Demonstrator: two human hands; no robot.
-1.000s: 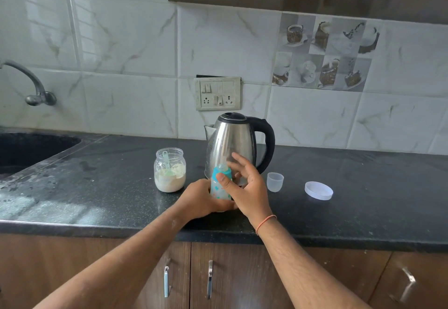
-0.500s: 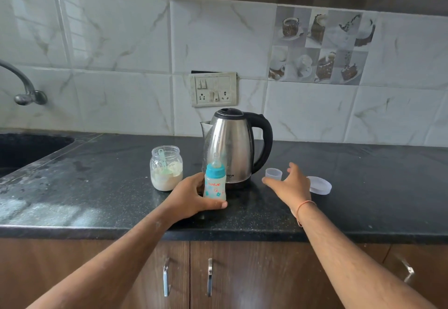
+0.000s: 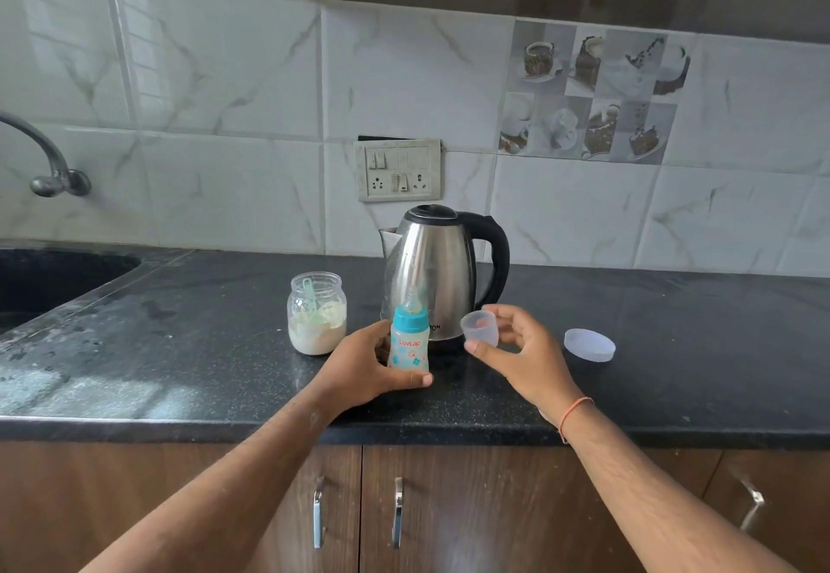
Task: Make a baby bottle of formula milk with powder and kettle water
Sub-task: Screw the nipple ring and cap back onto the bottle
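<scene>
A small baby bottle [image 3: 408, 341] with a blue collar and a teat stands upright on the black counter [image 3: 179, 361]. My left hand [image 3: 366, 370] is wrapped around its lower half. My right hand [image 3: 521, 348] holds the clear bottle cap [image 3: 479, 326] just right of the bottle, tilted, lifted off the counter. Behind them stands a steel kettle [image 3: 435, 271] with a black handle and a closed lid. To the left sits an open glass jar of powder [image 3: 316, 314] with a green scoop inside.
A white jar lid [image 3: 589, 344] lies flat on the counter to the right. A sink [image 3: 49, 280] and a tap [image 3: 45, 159] are at the far left. A switch socket [image 3: 399, 170] is on the tiled wall behind the kettle. Cabinet doors run below the counter edge.
My right hand left the bottle's teat, reached right to the clear cap on the counter, picked it up and carried it back toward the bottle. My left hand kept hold of the bottle.
</scene>
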